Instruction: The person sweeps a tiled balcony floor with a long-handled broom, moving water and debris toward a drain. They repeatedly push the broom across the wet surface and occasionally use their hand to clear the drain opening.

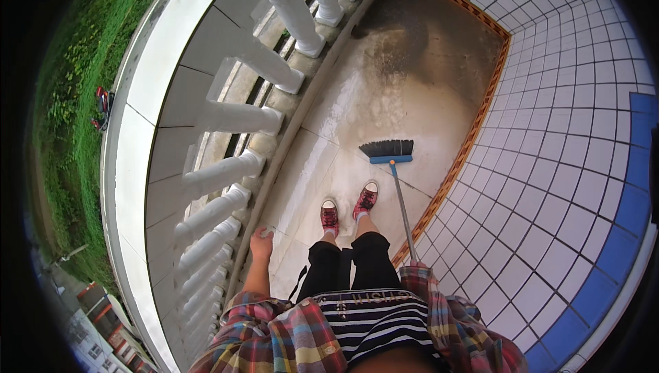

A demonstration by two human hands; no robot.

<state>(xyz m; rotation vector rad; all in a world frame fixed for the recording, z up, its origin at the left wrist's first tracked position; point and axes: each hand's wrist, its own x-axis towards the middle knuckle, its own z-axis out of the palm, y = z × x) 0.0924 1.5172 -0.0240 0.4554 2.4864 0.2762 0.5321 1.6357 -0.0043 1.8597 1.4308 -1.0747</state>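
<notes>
A broom with a blue head [391, 159] and black bristles [386, 147] rests on the wet balcony floor, just beyond my feet. Its grey handle [402, 203] runs back toward me, slanting down to the right. My right hand [418, 264] is closed around the upper part of that handle, mostly covered by a plaid sleeve [416, 277]. On the other side, my left hand [261, 241] hangs near the balustrade's foot with loosely curled fingers and nothing visible in it. Dark, murky water [437, 43] covers the far end of the floor.
White balusters [221, 172] under a broad rail [139, 89] line the left. A white tiled wall [545, 167] with a blue tile band [592, 290] stands right, above an orange patterned border [471, 141]. My red sneakers [366, 199] stand on wet tiles. Greenery [72, 131] lies outside.
</notes>
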